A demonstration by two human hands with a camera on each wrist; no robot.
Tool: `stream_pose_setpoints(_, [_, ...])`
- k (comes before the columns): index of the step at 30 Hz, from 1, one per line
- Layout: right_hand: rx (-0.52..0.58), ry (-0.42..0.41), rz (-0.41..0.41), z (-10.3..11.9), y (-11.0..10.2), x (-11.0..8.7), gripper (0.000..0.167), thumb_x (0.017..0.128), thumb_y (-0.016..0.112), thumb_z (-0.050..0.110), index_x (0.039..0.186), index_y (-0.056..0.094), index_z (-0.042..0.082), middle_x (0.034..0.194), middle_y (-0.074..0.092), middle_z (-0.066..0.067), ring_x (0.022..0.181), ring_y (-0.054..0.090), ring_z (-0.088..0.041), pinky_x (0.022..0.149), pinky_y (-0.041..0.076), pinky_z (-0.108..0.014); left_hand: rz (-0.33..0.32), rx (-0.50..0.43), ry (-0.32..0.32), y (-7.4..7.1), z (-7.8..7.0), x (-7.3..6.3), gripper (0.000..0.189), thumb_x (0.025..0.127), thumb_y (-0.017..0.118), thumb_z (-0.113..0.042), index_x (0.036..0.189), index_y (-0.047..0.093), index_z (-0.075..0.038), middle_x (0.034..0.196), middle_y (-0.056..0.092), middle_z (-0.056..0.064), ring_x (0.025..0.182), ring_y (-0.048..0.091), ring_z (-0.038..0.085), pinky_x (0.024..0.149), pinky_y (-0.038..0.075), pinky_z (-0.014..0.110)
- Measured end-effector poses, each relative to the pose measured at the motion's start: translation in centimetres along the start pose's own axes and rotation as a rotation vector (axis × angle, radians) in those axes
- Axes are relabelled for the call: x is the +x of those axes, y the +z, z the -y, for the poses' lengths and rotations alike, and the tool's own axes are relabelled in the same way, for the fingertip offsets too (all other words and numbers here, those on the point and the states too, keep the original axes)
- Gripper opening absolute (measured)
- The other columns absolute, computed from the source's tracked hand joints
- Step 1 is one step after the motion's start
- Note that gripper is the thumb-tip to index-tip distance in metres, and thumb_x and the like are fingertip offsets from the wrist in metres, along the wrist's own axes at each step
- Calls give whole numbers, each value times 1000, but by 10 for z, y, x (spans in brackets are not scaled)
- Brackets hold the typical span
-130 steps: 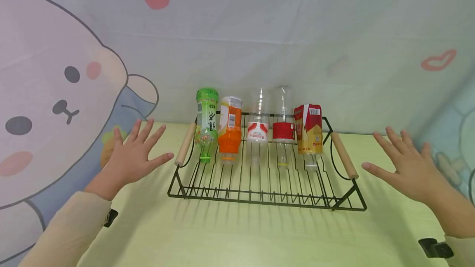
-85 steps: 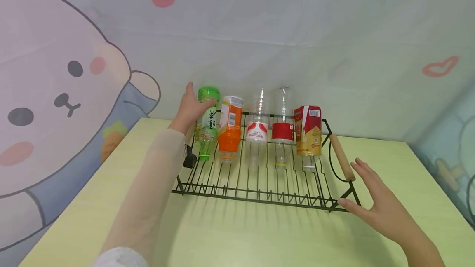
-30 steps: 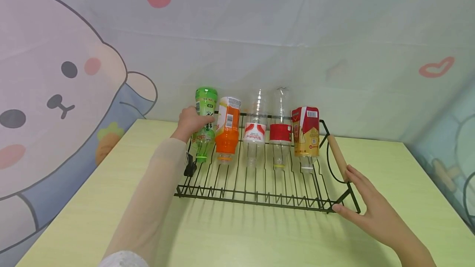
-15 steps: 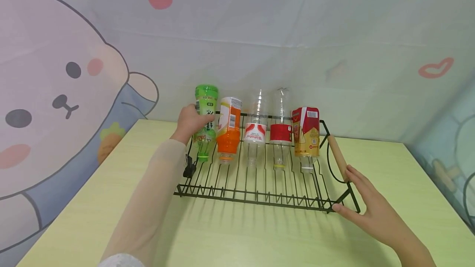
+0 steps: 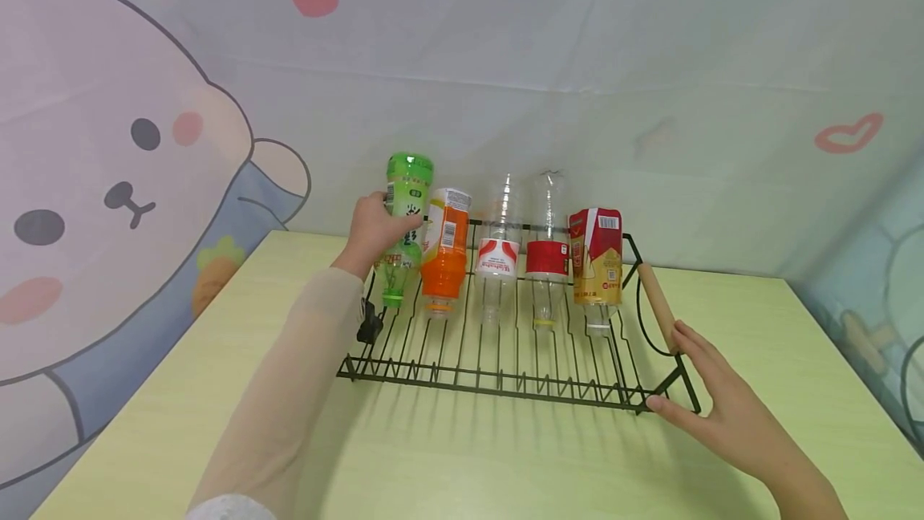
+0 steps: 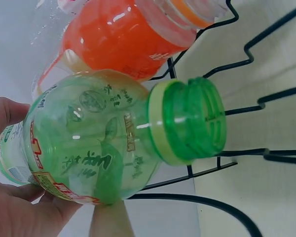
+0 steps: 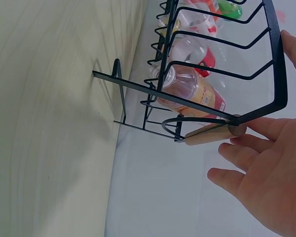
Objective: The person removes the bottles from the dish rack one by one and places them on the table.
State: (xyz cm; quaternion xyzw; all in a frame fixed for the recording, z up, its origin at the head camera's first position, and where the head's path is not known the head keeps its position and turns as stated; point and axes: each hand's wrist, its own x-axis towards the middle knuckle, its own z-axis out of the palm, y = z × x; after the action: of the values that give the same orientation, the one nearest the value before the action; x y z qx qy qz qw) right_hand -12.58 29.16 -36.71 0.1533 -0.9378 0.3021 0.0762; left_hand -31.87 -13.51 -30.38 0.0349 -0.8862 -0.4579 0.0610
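My left hand point(image 5: 375, 229) grips the side of a green tea bottle point(image 5: 409, 191), thumb across its label. The bottle is tilted neck down, its open green mouth point(image 6: 207, 118) facing the wires in the left wrist view. It stands slightly higher than the orange bottle point(image 5: 443, 271) beside it. At the near right corner of the black wire rack point(image 7: 278, 74), my right hand point(image 5: 743, 416) rests with fingers extended. Its thumb is at the front rail and its fingertips are by the lower end of the wooden handle point(image 5: 657, 307). My left forearm hides the rack's left handle.
Further right on the rack lean a clear bottle with a white and red label point(image 5: 498, 257), a clear bottle with a red label point(image 5: 547, 257) and a red and gold bottle point(image 5: 597, 259), all neck down. A printed cloth point(image 5: 462, 87) hangs behind the pale table point(image 5: 462, 464).
Both hands came in from the sides to the rack. My left hand took hold of the green bottle and has raised it a little, tipping its top rightward. The right hand has stayed at the corner.
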Motion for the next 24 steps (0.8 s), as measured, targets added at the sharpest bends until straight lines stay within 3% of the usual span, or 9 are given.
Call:
stream_pose_setpoints(11, [0,-2,14,1,-5,0,93,84,75,33,155,17,16,157,21,-18,135,28,-50,91,30,-73,19,-68,0,-6,-8,1,54,84,67,-25,126,47,2,112,56,18,90,61,29,74,57,39])
stream_pose_setpoints(17, [0,-19,17,6,-16,3,92,85,74,33,155,17,19,159,18,-11,139,24,-46,94,28,-72,37,-27,65,-13,-21,-3,51,84,66,-24,124,49,3,109,59,18,87,62,29,71,57,38])
stream_pose_setpoints(24, [-17,-35,23,17,-32,15,91,84,74,35,155,20,18,160,17,-5,144,18,-40,98,26,-71,78,10,119,-14,-45,-15,64,81,68,-23,135,43,0,118,42,15,93,53,27,69,55,35])
